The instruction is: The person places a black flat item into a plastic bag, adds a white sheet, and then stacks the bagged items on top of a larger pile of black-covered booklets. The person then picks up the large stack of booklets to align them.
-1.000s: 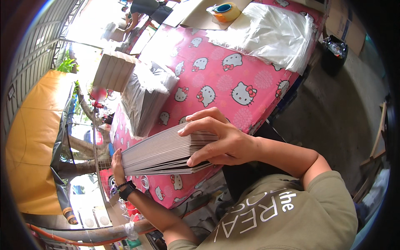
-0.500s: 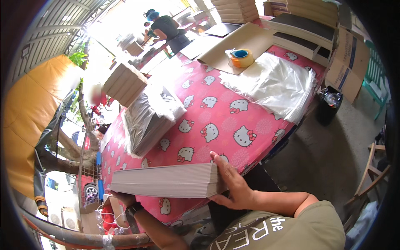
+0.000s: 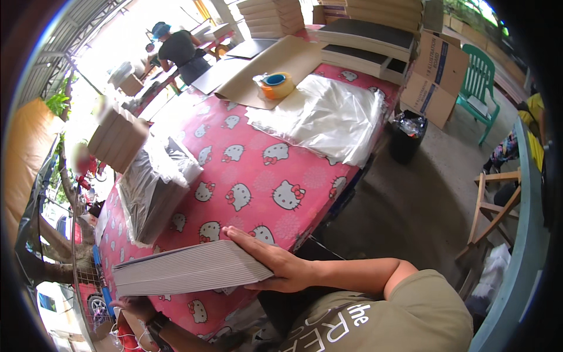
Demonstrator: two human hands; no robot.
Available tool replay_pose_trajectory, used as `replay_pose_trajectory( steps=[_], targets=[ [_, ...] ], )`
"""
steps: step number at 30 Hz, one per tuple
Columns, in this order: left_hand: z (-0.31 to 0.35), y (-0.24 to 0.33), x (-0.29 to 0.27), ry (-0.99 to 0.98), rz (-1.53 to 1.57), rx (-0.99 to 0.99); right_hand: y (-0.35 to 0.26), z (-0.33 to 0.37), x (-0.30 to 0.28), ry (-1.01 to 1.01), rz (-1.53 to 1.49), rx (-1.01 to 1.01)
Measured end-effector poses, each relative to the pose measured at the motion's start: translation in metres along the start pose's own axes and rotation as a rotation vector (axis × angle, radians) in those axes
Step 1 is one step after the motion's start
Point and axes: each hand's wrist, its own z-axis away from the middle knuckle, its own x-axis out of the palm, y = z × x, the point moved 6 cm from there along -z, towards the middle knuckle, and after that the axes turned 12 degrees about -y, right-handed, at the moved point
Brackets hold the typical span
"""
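Note:
A thick stack of grey-white boards (image 3: 187,270) lies tilted at the near edge of the table, its layered sides facing me. My right hand (image 3: 275,265) grips its right end, fingers stretched along the top corner and thumb low near the bottom. At the lower left corner of the stack is my left hand (image 3: 136,306), with a dark band on the wrist; its fingers are partly hidden and seem to hold the stack from below. Beyond the stack, a plastic-wrapped pile of boards (image 3: 155,193) sits on the pink cat-patterned tablecloth (image 3: 252,220).
Clear plastic sheets (image 3: 328,120), a tape roll (image 3: 275,85) and brown paper (image 3: 305,61) lie on the table's far part. Dark-topped board stacks (image 3: 369,40) stand behind. Right of it are a black bin (image 3: 407,138), a green chair (image 3: 478,88) and a wooden frame (image 3: 495,205). Another person (image 3: 179,56) works far off.
The view has turned to the right, so the table and its things sit further left. The stack is more tilted, its right end nearer me, with both hands still at it.

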Motion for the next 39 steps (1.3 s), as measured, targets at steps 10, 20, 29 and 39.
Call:
replay_pose_trajectory(
  steps=[10, 20, 29, 39],
  targets=[
    [-0.110, -0.051, 0.094, -0.287, -1.284, -0.856, 0.010, 0.010, -0.011, 0.104, 0.063, 0.069],
    [-0.103, -0.042, 0.090, -0.279, -1.304, -0.932, -0.035, 0.037, -0.004, 0.103, 0.198, 0.028],
    [-0.105, -0.043, 0.091, -0.269, -1.317, -0.934, -0.036, 0.042, 0.000, 0.037, 0.229, 0.043],
    [-0.103, -0.043, 0.091, -0.256, -1.313, -0.934, -0.038, 0.043, 0.004, 0.047, 0.261, 0.049]
  ],
)
